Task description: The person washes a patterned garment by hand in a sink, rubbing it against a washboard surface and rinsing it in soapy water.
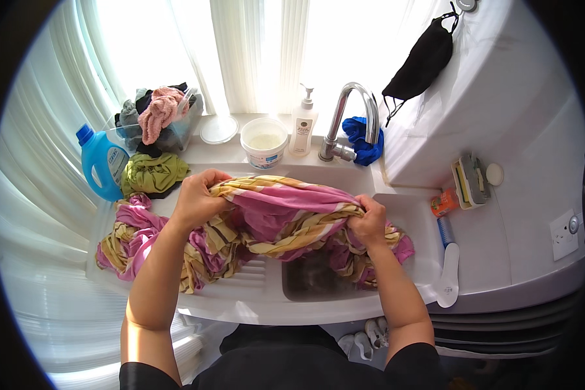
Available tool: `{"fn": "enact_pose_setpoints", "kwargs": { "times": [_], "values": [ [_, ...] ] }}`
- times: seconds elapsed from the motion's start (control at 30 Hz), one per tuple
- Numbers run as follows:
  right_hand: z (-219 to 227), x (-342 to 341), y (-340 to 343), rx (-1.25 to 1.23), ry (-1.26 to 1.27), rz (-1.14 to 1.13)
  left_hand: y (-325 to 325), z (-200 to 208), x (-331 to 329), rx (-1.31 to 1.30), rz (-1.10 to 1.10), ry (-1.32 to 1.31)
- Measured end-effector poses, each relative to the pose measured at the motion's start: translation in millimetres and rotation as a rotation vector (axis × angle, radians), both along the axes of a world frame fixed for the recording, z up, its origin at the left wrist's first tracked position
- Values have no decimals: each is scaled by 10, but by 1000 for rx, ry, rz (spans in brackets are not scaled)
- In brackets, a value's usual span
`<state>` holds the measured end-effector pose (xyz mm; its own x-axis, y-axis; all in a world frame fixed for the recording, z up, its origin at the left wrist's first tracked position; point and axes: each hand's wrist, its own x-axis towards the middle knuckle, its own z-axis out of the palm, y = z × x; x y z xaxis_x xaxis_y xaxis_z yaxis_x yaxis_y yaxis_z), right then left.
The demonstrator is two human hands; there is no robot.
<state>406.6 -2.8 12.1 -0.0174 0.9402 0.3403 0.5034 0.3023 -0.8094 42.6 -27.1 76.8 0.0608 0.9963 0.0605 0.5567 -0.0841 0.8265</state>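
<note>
I log: left hand (201,200) and right hand (368,222) grasping pink-yellow striped cloth (283,211), centre; labelled blue detergent jug (112,159), left.

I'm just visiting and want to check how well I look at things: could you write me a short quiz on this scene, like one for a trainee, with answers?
1. Multiple choice: what do the bare left hand and right hand hold up between them?
a) a crumpled lime-green cloth
b) a pink, yellow and white striped cloth
c) a black fabric mask
2. True or false: the curved chrome tap stands left of the translucent plastic pump bottle.
3. Fill the gap: the handled plastic jug at the left end of the white sink is coloured ____.

Key: 1: b. 2: false, the tap stands to its right. 3: blue.
</note>
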Motion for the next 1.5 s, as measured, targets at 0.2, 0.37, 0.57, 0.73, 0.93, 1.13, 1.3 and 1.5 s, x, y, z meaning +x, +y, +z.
{"fn": "enact_pose_setpoints", "kwargs": {
  "times": [0.2, 0.37, 0.57, 0.73, 0.93, 1.13, 1.3, 1.5],
  "values": [
    [35, 151, 137, -120, 482, -93, -487, -494, 148, -191, 5, 944],
    [101, -62, 141, -242, 745, -45, -840, -957, -528, 106, 30, 820],
    [-87, -638, -235, -47, 468, 72, -895, -312, -1385, 499, 412, 949],
    [-808, -1159, -861, 337, -559, 443, -1102, -898, -1042, 580, 160, 1268],
    [131, -1133, -412, -267, -309, 401, -972, -366, -1463, -391, -43, 644],
    [-387, -1755, 560, -52, -585, 61, 47, -219, -583, 130, 173, 638],
    [-437, -2126, 656, -642, -463, 302, 209, -794, -413, -231, 178, 826],
    [251, -1665, -211, -307, -519, 719, -626, -330, -568, 423, -21, 573]
  ]
}}
